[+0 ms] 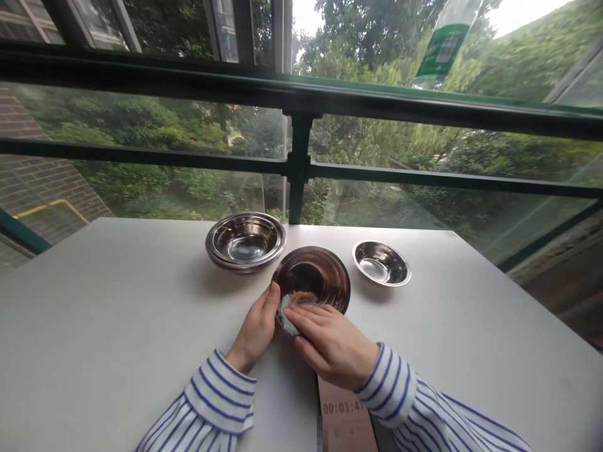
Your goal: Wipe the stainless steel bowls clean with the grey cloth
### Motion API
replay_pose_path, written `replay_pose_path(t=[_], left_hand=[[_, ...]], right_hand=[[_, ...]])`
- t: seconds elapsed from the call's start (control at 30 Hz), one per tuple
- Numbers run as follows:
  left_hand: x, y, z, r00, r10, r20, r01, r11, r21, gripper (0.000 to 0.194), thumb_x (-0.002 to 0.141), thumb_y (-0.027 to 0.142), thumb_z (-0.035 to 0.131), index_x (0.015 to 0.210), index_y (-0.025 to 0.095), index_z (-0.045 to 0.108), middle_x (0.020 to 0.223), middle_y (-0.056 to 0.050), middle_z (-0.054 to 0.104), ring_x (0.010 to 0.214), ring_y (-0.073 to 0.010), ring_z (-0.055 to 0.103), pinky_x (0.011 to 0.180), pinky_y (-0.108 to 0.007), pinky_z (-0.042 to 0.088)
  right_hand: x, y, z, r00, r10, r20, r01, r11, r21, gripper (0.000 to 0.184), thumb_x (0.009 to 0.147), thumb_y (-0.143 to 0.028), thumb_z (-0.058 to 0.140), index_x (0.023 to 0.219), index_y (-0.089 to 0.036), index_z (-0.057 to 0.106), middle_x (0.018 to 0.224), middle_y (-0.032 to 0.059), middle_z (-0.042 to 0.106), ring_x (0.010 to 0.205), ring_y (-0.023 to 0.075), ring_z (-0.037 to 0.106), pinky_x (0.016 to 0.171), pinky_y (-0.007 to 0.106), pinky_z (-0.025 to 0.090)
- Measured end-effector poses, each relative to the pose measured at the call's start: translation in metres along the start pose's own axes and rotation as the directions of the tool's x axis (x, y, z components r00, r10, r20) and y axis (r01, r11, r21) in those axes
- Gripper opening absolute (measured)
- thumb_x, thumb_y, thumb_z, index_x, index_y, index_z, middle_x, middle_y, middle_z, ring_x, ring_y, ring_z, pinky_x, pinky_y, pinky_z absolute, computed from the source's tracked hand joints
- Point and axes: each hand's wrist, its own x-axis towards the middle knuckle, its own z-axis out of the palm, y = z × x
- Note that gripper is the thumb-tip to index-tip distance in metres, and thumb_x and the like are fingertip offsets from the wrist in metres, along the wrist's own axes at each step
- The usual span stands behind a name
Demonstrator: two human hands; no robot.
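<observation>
A shiny metal bowl (335, 276) is tilted toward me in the middle of the table. My left hand (258, 326) grips its left rim, with the thumb on the inner side and the other fingers hidden behind. My right hand (330, 339) presses a crumpled, pale green cloth (288, 319) against the near inside edge of the bowl. The right fingers lie over the cloth and hide part of it. To the left of the bowl sits a stack of metal bowls (245, 243). On the right a smaller single metal bowl (381, 265) stands upright.
A phone (346, 420) showing a running timer lies under my right forearm at the near edge. The white table (141, 301) ends at a dark green railing (296, 169) with glass. A plastic bottle (445, 50) with a green label stands on the rail.
</observation>
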Motion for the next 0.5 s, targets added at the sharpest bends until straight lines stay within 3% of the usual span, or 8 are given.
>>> replay_pose_path(t=[0.17, 0.4, 0.5], left_hand=[[0.001, 0.0, 0.0, 0.999, 0.023, -0.027, -0.023, 1.0, 0.018, 0.049, 0.088, 0.043, 0.032, 0.125, 0.015, 0.047, 0.129, -0.005, 0.052, 0.122, -0.019, 0.042, 0.104, -0.032, 0.029], [0.001, -0.001, -0.002, 0.998, -0.02, -0.058, 0.026, 0.996, 0.089, 0.05, 0.087, 0.046, 0.033, 0.123, 0.015, 0.05, 0.132, -0.006, 0.049, 0.126, -0.0205, 0.037, 0.107, -0.035, 0.021], [0.002, 0.0, -0.005, 1.0, -0.014, -0.023, 0.016, 0.996, 0.087, 0.05, 0.087, 0.045, 0.032, 0.122, 0.014, 0.05, 0.131, -0.006, 0.049, 0.124, -0.0203, 0.039, 0.107, -0.035, 0.022]], right_hand=[[-0.009, 0.007, -0.012, 0.997, 0.017, 0.081, -0.011, 0.997, -0.077, 0.037, 0.079, -0.021, 0.046, 0.115, -0.018, 0.051, 0.108, 0.007, 0.062, 0.102, 0.0205, 0.054, 0.088, 0.036, 0.036], [-0.001, -0.004, 0.003, 0.999, -0.01, 0.031, 0.013, 0.995, -0.103, 0.049, 0.086, -0.031, 0.039, 0.131, -0.011, 0.035, 0.13, 0.0129, 0.046, 0.117, 0.0235, 0.043, 0.092, 0.037, 0.035], [-0.004, -0.002, -0.003, 0.997, -0.002, 0.076, 0.009, 0.996, -0.094, 0.042, 0.086, -0.03, 0.041, 0.124, -0.015, 0.043, 0.118, 0.0101, 0.056, 0.108, 0.0214, 0.05, 0.088, 0.036, 0.037]])
